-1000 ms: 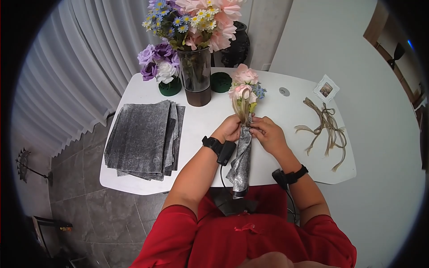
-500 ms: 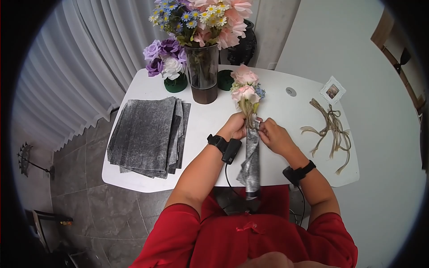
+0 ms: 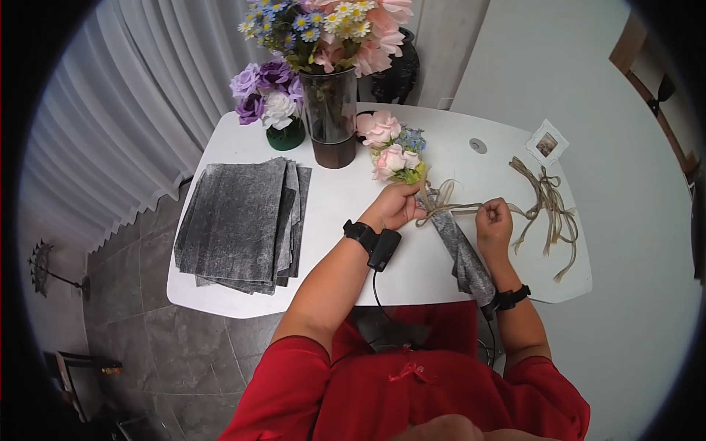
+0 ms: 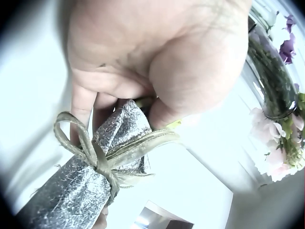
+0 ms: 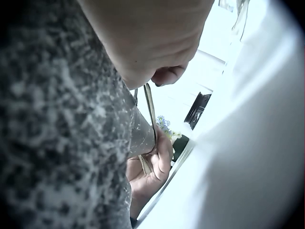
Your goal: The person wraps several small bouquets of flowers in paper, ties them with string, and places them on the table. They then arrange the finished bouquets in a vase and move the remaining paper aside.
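A small bouquet of pink roses (image 3: 384, 145) with blue flowers has its stems wrapped in silver-grey paper (image 3: 460, 250) (image 4: 81, 186) (image 5: 52, 124). It lies tilted across the white table (image 3: 346, 213), blooms to the upper left. My left hand (image 3: 401, 206) (image 4: 157, 62) grips the bouquet just under the blooms. A tan raffia ribbon (image 3: 448, 208) (image 4: 112, 160) is looped around the wrap. My right hand (image 3: 494, 220) (image 5: 147, 38) pinches the ribbon's end (image 5: 150, 107) and holds it stretched to the right.
A stack of grey wrapping sheets (image 3: 239, 220) lies at the left. A dark vase of flowers (image 3: 329, 117), a purple and white rose posy (image 3: 268, 92) and a black vase (image 3: 393, 70) stand at the back. Loose raffia strands (image 3: 548, 209) and a small framed picture (image 3: 546, 143) lie right.
The bouquet has tipped from upright toward the left and its wrapped end swung right. My right hand moved away to the right, drawing the ribbon out taut.
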A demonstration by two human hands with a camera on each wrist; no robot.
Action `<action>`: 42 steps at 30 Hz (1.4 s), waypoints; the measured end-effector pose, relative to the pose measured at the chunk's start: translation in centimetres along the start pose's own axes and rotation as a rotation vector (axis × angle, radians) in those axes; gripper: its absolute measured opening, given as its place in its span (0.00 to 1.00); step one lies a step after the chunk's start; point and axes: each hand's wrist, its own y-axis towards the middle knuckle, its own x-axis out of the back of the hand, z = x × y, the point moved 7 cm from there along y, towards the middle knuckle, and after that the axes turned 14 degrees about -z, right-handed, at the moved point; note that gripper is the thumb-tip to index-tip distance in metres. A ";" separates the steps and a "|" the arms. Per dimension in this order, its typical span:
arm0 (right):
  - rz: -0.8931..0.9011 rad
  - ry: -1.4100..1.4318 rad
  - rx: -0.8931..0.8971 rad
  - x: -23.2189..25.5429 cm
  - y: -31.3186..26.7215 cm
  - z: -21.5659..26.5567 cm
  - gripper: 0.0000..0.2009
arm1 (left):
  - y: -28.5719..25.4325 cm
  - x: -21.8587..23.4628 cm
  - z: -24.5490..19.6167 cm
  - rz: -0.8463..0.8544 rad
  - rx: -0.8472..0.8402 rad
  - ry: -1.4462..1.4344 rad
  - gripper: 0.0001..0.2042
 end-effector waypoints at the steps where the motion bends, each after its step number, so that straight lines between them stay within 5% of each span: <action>1: 0.017 0.028 0.123 -0.1 -1.0 1.1 0.04 | -0.1 -0.1 -0.1 -0.024 -0.009 0.003 0.11; 3: 0.139 0.146 0.231 -1.0 -3.3 2.7 0.05 | 0.0 0.0 -0.3 -0.049 0.010 -0.082 0.11; 7: 0.336 0.427 -0.068 -2.2 -6.4 5.1 0.03 | -0.2 0.5 -0.5 -0.131 0.044 -0.137 0.09; 9: 0.542 0.379 -0.502 -3.2 -8.2 3.8 0.02 | -0.2 0.6 -0.5 -0.199 0.047 -0.127 0.09; 10: 0.589 0.250 -0.551 -3.2 -9.0 3.9 0.02 | -0.2 0.5 -0.5 -0.190 0.055 -0.120 0.09; 12: 0.734 0.260 -0.334 -2.5 -9.9 5.9 0.03 | -0.1 1.2 -0.5 -0.197 0.075 -0.105 0.11; 17: 0.348 0.607 -0.184 3.9 -5.6 11.2 0.12 | -0.5 0.1 -0.9 -0.165 0.011 -0.098 0.12; 23: 0.310 0.671 -0.020 7.0 -4.0 14.6 0.12 | -0.9 -1.3 -1.2 0.069 -0.020 -0.032 0.12; 26: 0.385 0.939 -0.017 7.9 -5.1 16.9 0.12 | -1.0 -0.3 -1.0 -0.165 -0.034 -0.117 0.10; 27: 0.448 1.027 0.002 8.0 -5.0 17.7 0.10 | -2.5 -1.3 -1.6 -0.229 0.022 0.080 0.09; 28: 0.510 1.115 0.023 8.1 -4.8 18.3 0.09 | -3.0 -2.1 -2.3 -0.271 -0.128 0.213 0.10; 30: 0.495 1.175 0.015 8.5 -4.3 17.8 0.10 | -1.3 -1.3 -1.2 -0.235 -0.145 0.046 0.09; 32: 0.291 0.364 0.202 7.9 -4.1 16.1 0.07 | 0.1 0.3 -0.6 -0.225 -0.130 0.093 0.09; 33: 0.286 0.144 0.143 6.2 -4.6 16.0 0.03 | 0.4 0.6 -0.4 -0.212 -0.118 0.146 0.10; 34: 0.391 -0.069 0.387 4.9 -5.0 15.8 0.02 | 0.6 1.0 -0.3 -0.212 -0.121 0.146 0.10; 36: 0.638 0.113 -0.002 3.9 -7.2 14.3 0.03 | -1.2 0.3 -1.7 -0.400 -0.191 0.590 0.12; 37: 0.645 0.116 -0.003 4.0 -7.1 14.5 0.03 | -0.6 0.8 -1.5 -0.377 -0.231 0.616 0.15; 39: 1.110 0.076 0.018 3.5 -10.0 14.5 0.06 | -0.4 0.7 -1.2 -0.337 -0.203 0.588 0.14; 42: 1.309 0.048 -0.068 4.6 -11.2 12.9 0.07 | 0.0 0.6 0.2 -0.238 -0.108 0.364 0.11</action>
